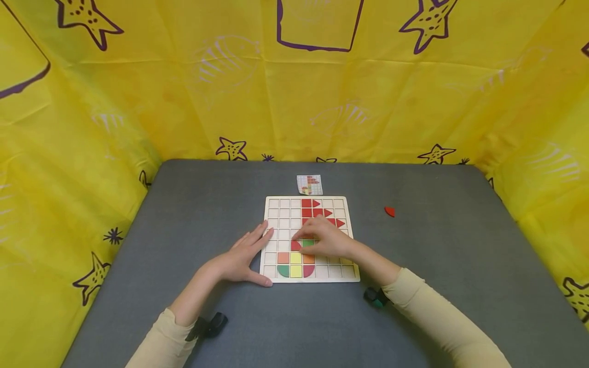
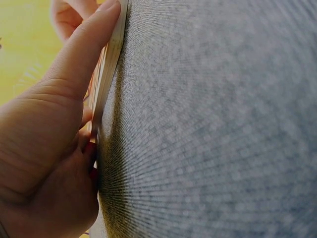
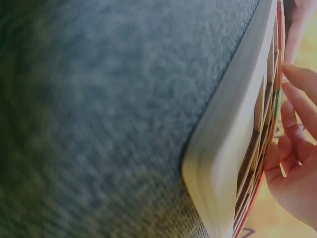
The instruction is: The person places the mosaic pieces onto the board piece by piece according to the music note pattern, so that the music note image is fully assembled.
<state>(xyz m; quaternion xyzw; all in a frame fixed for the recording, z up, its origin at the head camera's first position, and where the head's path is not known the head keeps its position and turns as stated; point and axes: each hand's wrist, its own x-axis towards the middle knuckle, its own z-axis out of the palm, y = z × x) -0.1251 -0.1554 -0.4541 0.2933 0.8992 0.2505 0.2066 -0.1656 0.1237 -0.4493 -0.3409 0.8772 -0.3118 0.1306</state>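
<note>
A wooden grid board (image 1: 331,272) lies on the table with coloured tiles in its cells. My left hand (image 1: 239,258) rests along its left edge, fingers spread on the rim and thumb at the near corner; in the left wrist view the thumb (image 2: 81,52) lies against the board's side. Over the middle of the board, my right hand (image 1: 324,239) pinches a red quarter-circle tile (image 1: 295,246) at its cell between thumb and index finger. A green tile (image 1: 308,243) beside it is partly covered by that hand. In the right wrist view the fingertips meet the board's face.
Red squares and triangles form rows at the upper right of the board; yellow squares (image 1: 296,264) and orange squares (image 1: 282,257) sit lower. A small printed pattern card (image 1: 309,185) lies behind the board. One loose red quarter-circle tile (image 1: 390,211) lies to the right on the grey table (image 1: 437,245).
</note>
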